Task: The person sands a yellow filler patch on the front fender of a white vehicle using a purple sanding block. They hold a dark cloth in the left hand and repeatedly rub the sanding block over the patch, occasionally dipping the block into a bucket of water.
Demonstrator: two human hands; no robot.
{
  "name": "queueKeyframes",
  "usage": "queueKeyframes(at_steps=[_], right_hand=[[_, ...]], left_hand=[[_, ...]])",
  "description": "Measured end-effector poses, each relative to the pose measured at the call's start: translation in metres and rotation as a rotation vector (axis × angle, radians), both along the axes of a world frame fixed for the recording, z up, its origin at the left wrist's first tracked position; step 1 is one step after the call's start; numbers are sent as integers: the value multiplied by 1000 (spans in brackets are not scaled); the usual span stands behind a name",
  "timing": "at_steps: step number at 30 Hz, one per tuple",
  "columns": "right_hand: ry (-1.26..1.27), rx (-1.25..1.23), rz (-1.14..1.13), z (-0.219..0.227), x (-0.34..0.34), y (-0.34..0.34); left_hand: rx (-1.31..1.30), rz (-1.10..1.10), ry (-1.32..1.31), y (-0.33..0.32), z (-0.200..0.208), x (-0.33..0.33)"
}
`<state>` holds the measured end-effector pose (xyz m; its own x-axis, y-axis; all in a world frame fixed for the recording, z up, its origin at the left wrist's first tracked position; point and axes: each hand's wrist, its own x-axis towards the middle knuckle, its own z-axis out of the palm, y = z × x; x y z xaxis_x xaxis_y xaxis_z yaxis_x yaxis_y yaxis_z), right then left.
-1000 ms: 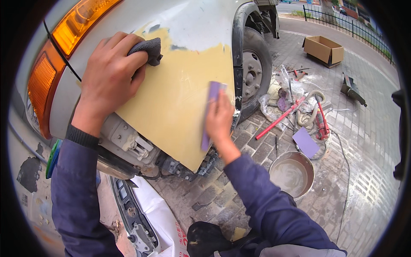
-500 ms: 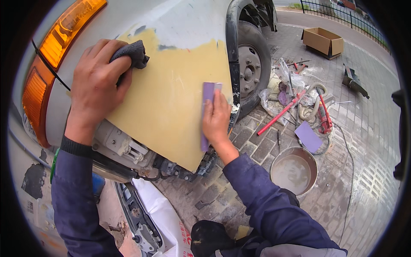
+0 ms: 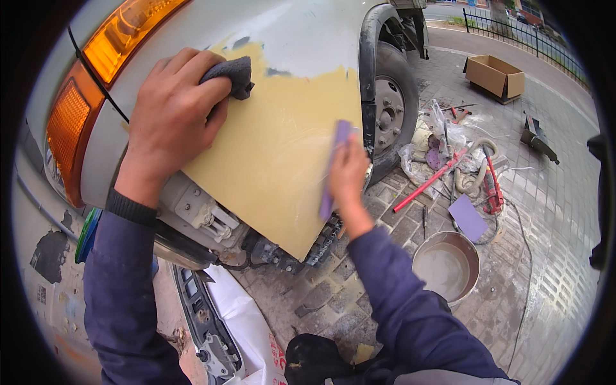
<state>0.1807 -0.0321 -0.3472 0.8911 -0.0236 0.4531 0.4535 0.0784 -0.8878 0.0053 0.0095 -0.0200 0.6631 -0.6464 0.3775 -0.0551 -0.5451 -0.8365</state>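
Note:
A vehicle's corner panel [image 3: 276, 154], coated with yellowish filler below white paint, lies in front of me. My left hand [image 3: 173, 119] is closed round a dark grey cloth [image 3: 236, 77] over the panel's upper left part. At the panel's right edge, my right hand [image 3: 348, 176] grips a long purple sanding block [image 3: 341, 133], blurred by motion. The block stands nearly upright in the picture, leaning slightly right at its top, and appears to rest along the filler. Faint pale scuffs show on the yellow surface between my hands.
Orange lamps [image 3: 72, 138] border the panel at left, a wheel [image 3: 388, 106] at right. On the paving stand a bucket of murky water [image 3: 446, 266], a purple abrasive sheet [image 3: 468, 218], a red-handled tool with a hose [image 3: 492, 186] and a cardboard box [image 3: 491, 74]. A white sack [image 3: 234, 308] lies below.
The view has shifted, so panel and ground items sit further right in the picture. The sanding block now shows more edge-on and tilts slightly right. Both hands keep their holds.

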Motion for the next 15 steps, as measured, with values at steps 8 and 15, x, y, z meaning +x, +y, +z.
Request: queueKeyframes(at_steps=[8,15], right_hand=[[-569,211,-24,54,-111,2],[41,149,-152,28,29,11]], left_hand=[[8,-24,-17,5,1,0],[-9,4,-12,11,0,0]])
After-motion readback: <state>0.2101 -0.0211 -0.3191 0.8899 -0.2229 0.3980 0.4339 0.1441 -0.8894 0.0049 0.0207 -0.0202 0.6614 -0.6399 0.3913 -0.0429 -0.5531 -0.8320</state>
